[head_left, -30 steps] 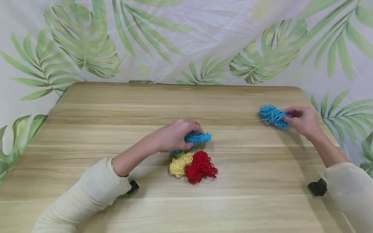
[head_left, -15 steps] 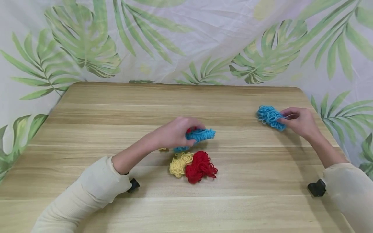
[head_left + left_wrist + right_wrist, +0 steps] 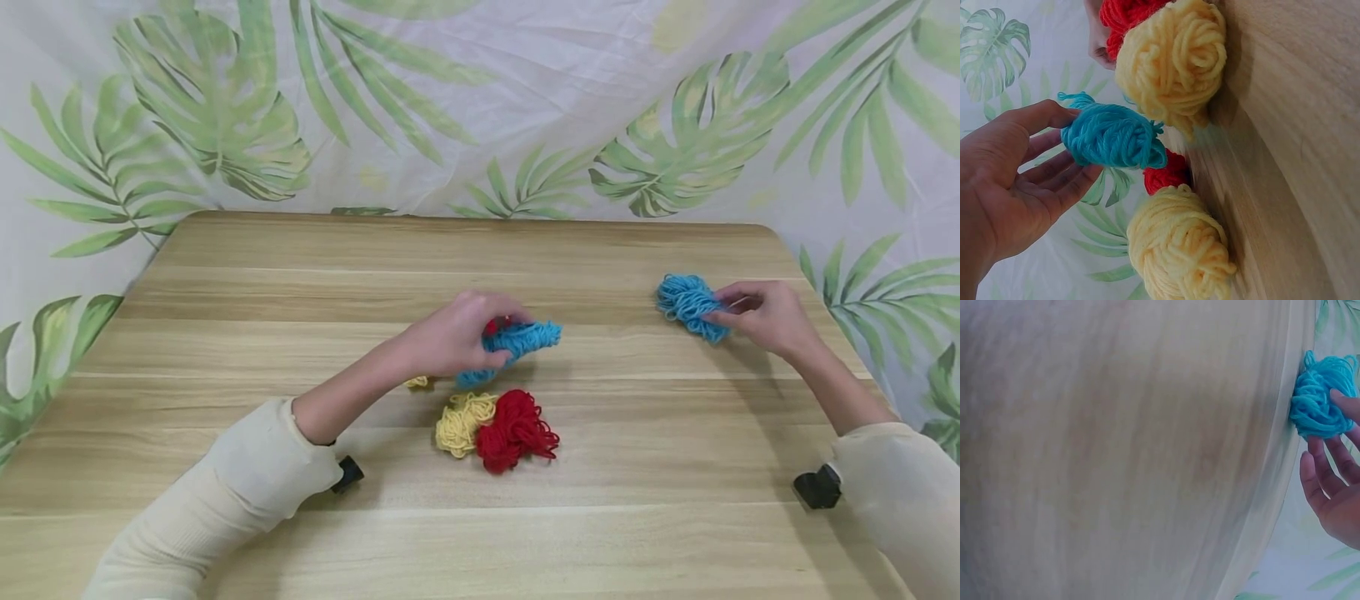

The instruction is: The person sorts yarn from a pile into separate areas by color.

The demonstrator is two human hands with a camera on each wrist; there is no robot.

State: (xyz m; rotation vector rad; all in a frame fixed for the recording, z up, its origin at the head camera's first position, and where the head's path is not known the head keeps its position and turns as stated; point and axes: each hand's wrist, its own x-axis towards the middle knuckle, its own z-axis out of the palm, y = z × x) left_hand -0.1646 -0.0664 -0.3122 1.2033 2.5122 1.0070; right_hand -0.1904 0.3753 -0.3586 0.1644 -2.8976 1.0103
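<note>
My left hand pinches a blue bundle of yarn between thumb and fingers, just above the table at its middle. In the left wrist view this blue bundle hangs clear of the wood. Beyond the left hand, a red yarn bundle and a bit of yellow yarn show, mostly hidden. Closer to me, a yellow yarn bundle touches a red one. On the right, my right hand grips a second blue yarn bundle with thumb and fingertips.
The wooden table ends at a rounded far edge. A leaf-patterned cloth hangs behind it. Black pieces stick out by both sleeves.
My left hand has shifted slightly right and away from me with its blue yarn bundle, uncovering some yellow yarn. The right hand and its blue bundle have drifted a little left.
</note>
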